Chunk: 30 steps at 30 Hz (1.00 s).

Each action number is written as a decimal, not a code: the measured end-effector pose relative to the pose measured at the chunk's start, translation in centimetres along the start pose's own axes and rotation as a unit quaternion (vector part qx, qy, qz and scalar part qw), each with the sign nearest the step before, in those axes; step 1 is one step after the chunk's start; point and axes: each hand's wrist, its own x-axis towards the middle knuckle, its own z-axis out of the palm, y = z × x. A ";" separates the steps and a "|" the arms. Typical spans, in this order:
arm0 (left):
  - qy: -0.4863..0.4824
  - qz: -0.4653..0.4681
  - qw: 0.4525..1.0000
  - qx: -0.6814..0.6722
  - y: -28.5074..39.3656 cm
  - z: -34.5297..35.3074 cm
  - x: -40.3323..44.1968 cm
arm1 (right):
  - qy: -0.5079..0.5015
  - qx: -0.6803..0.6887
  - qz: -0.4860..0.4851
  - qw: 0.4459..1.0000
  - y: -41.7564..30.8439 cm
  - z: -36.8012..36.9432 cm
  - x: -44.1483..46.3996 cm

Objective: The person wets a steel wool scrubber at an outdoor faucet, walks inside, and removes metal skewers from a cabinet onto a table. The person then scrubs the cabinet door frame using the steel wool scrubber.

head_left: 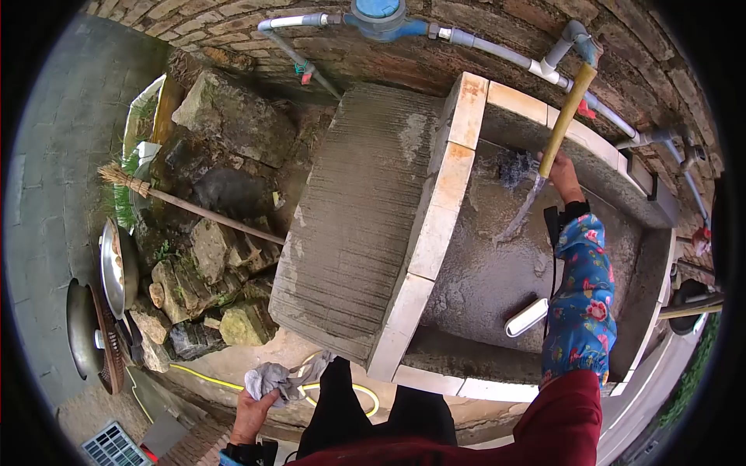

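A crumpled grey cloth (pixel 268 380) is gripped in my left hand (pixel 250 415), low and left of the concrete basin. My right hand (pixel 566 179) reaches into the basin (pixel 435 233), beside the lower end of a yellowish hose (pixel 566 124). Water (pixel 522 210) runs from this hose onto the wet basin floor. The hose covers part of the right fingers, so their grip cannot be made out. Close to them, on the basin floor, lies a dark blue tangled, mesh-like clump (pixel 514 168). A white oblong object (pixel 527 317) rests nearer to me in the basin.
A ridged concrete slab (pixel 357 217) adjoins the basin's left wall. Farther left are rocks (pixel 233 116), a straw broom (pixel 210 208) and metal pans (pixel 118 268). Pipes with a blue meter (pixel 379 17) run along the brick wall. A yellow hose (pixel 206 378) lies by my legs.
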 end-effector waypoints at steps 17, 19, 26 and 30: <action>-0.012 0.012 0.999 0.030 0.6 0.8 1.1 | 0.014 0.012 -0.148 0.989 0.1 5.5 -16.7; -0.021 0.021 0.999 0.022 1.2 1.0 0.9 | 0.004 0.050 -0.155 0.987 -3.6 4.9 -18.6; -0.038 0.076 0.996 0.009 0.7 0.2 0.1 | 0.050 0.020 -0.217 0.975 -7.6 3.8 -16.2; -0.030 0.068 0.997 0.010 -1.0 -0.9 0.2 | 0.009 -0.027 -0.177 0.984 -5.4 4.2 -16.5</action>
